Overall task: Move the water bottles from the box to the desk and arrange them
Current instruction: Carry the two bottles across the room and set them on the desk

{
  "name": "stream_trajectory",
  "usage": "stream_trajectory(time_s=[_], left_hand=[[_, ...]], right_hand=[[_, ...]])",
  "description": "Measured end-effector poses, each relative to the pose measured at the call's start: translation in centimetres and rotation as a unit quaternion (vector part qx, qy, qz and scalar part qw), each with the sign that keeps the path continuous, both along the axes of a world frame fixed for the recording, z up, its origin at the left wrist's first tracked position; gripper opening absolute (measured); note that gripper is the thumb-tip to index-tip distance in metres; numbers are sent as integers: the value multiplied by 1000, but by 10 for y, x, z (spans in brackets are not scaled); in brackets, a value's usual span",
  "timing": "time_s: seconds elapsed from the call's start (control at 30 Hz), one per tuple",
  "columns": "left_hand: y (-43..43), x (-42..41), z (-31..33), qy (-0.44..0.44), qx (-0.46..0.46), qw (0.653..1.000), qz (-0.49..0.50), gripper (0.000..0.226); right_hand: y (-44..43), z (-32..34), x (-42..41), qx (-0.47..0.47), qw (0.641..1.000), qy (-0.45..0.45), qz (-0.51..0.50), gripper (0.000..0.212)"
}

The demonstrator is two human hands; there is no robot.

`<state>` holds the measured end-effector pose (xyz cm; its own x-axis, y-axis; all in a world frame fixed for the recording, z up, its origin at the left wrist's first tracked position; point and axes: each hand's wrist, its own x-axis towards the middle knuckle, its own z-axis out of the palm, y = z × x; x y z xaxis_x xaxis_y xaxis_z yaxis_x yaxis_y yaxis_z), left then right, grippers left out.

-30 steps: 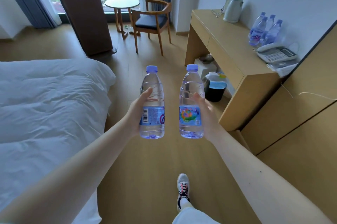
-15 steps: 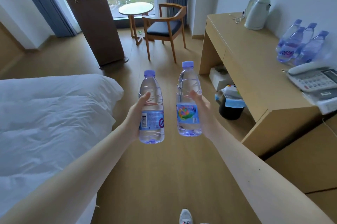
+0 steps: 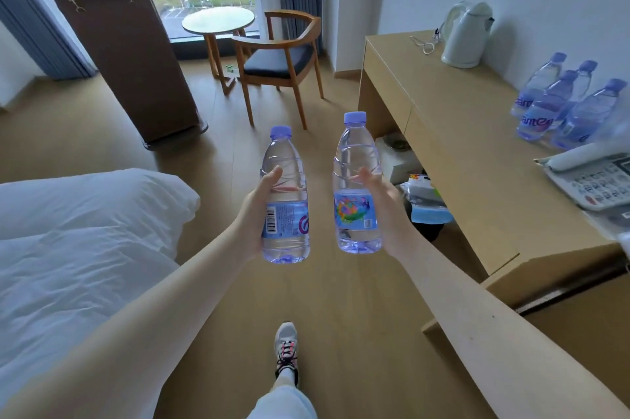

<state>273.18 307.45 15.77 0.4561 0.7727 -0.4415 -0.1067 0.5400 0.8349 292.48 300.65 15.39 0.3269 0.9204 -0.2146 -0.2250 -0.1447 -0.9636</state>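
Both hands reach out over the floor (image 3: 341,299), each wrapped round an upright water bottle: the left hand (image 3: 254,214) grips the bottle with the barcode label (image 3: 286,179), the right hand (image 3: 385,210) the bottle with the colourful label (image 3: 356,162), with their fingers mostly hidden behind the plastic. Four other bottles (image 3: 559,104) stand bunched at the back of the worktop (image 3: 460,145) on the right, overlapping so their labels show only partly. They are near a telephone (image 3: 593,176) cut off by the frame edge.
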Motion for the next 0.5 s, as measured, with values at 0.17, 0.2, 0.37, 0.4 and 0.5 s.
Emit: stream_trajectory(time_s=[0.17, 0.2, 0.37, 0.4, 0.5], left_hand=[[98, 18, -2, -2, -28, 999, -38, 50], [119, 20, 0, -1, -32, 998, -48, 54], [212, 24, 7, 21, -30, 997, -68, 76], [227, 25, 6, 26, -32, 997, -69, 79], [265, 31, 4, 16, -50, 996, -77, 72]], right_hand=[[86, -4, 7, -9, 999, -21, -28, 59], [105, -3, 8, -10, 999, -21, -31, 56], [189, 4, 7, -12, 998, -27, -48, 58], [201, 4, 7, -13, 998, -25, -51, 60], [231, 3, 12, -16, 998, -25, -57, 65]])
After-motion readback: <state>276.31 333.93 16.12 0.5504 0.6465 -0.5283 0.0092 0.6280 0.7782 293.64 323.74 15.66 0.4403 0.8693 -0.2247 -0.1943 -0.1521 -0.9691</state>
